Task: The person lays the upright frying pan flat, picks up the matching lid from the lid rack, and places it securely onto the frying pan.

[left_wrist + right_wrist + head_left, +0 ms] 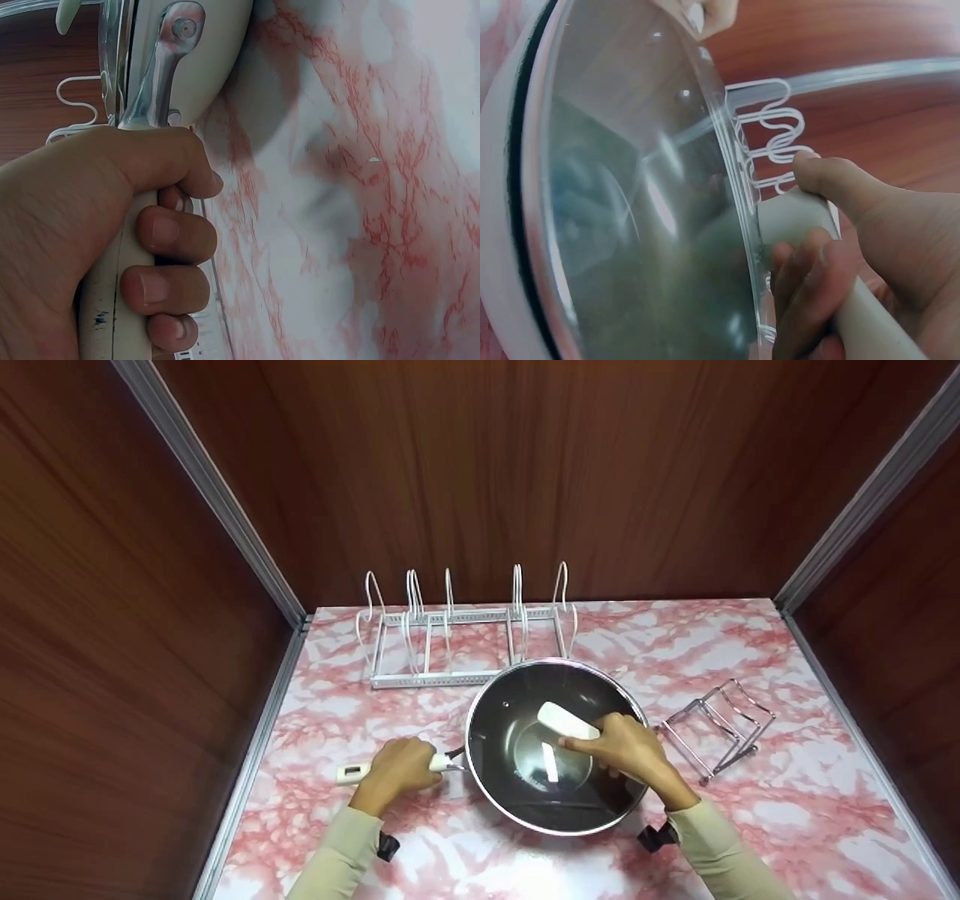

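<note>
A cream pan has a glass lid with a metal rim over its top. My left hand grips the pan's cream handle, fingers wrapped round it near the metal bracket. On the lid, my right hand holds the long cream lid handle, its thumb along one side and fingers on the other. From the right wrist, the lid lies against the pan's dark-edged rim. Whether the pan's base touches the table cannot be told.
Behind the pan stands a white wire rack with several upright loops. A small chrome wire rack lies to the right on the red-and-white marbled table. Brown wooden panels with metal edge strips enclose the back and sides.
</note>
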`<state>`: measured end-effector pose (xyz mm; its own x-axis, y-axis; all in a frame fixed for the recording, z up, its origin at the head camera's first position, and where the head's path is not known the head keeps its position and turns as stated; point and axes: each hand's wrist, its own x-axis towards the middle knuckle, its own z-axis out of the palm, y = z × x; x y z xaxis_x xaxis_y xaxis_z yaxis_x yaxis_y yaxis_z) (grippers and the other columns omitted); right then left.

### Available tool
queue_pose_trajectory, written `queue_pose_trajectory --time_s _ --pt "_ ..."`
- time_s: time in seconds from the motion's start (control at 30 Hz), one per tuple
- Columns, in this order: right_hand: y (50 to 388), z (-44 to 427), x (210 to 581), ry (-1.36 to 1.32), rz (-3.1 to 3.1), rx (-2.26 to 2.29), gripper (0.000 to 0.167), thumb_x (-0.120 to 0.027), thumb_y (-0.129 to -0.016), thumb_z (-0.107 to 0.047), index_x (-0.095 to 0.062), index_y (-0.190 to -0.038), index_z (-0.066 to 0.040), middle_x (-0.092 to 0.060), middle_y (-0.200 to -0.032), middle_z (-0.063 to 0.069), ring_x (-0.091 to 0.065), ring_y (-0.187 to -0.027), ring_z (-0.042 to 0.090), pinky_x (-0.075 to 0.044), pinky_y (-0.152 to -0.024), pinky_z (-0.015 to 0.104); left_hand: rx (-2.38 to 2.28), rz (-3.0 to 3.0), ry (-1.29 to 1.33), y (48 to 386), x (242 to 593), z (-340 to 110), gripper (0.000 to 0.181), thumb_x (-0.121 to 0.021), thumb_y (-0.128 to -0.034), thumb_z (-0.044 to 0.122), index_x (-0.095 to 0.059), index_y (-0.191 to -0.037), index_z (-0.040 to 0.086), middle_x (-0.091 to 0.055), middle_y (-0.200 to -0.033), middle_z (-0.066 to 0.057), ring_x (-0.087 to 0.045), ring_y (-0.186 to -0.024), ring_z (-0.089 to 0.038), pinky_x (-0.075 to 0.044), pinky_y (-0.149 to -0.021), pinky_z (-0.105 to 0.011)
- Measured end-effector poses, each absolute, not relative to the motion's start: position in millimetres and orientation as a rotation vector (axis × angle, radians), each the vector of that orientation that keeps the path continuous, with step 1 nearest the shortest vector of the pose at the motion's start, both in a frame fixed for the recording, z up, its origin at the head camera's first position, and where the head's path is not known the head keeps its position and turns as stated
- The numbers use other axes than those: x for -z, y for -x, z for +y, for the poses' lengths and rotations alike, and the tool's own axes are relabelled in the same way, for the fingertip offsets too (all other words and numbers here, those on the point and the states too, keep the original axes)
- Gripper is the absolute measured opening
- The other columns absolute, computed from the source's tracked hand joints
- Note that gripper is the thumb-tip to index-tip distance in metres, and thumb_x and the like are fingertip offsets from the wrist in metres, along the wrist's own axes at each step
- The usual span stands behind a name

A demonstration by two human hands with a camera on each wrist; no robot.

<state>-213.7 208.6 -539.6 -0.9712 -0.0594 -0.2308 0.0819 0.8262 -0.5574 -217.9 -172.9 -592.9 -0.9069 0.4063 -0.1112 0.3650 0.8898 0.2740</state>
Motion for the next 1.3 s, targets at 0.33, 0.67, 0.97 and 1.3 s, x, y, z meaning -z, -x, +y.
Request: queue_pose_trajectory --time_s 0.33,0.67,0.97,1.3 --pt "215.3 207.9 536.6 0.028 2.759 0.892 0.062 -0.082 -0.074 -0.077 -0.063 -0.069 -0.018 -0.068 -0.056 0.009 -0.070 -0.048 0.029 -0.051 -0.050 0.033 -0.342 2.930 -0.617 220.2 589.6 -174.5 0.039 -0.081 -0.0780 0.027 -0.046 -0.061 0.022 -0.042 -0.060 0.006 -0.040 -0.055 -0.016 -0.040 -0.052 -0.038" --pt "214.8 208.2 536.2 0.064 2.759 0.909 0.061 -0.081 -0.075 -0.077 -0.061 -0.067 -0.019 -0.062 -0.050 0.004 -0.062 -0.040 0.020 -0.049 -0.049 0.034 -0.340 2.920 -0.612 220.3 590.7 -174.5 0.040 -0.082 -0.0789 0.028 -0.047 -0.061 0.022 -0.043 -0.061 0.006 -0.041 -0.055 -0.016 -0.041 -0.054 -0.038" --pt "213.0 208.1 540.9 0.067 2.814 0.858 0.060 -0.083 -0.076 -0.074 -0.059 -0.066 -0.020 -0.064 -0.050 0.005 -0.063 -0.039 0.019 -0.048 -0.046 0.034 -0.357 2.907 -0.614 218.8 593.1 -174.2 0.040 -0.082 -0.0800 0.028 -0.047 -0.061 0.022 -0.044 -0.060 0.007 -0.041 -0.055 -0.014 -0.040 -0.053 -0.036" --pt "212.2 207.4 544.7 0.130 2.890 0.805 0.055 -0.084 -0.077 -0.070 -0.066 -0.078 -0.018 -0.057 -0.044 -0.005 -0.056 -0.035 0.010 -0.045 -0.049 0.034 -0.348 2.918 -0.628 218.1 593.7 -173.7 0.041 -0.083 -0.0802 0.028 -0.047 -0.061 0.022 -0.043 -0.061 0.007 -0.040 -0.056 -0.015 -0.040 -0.053 -0.036"
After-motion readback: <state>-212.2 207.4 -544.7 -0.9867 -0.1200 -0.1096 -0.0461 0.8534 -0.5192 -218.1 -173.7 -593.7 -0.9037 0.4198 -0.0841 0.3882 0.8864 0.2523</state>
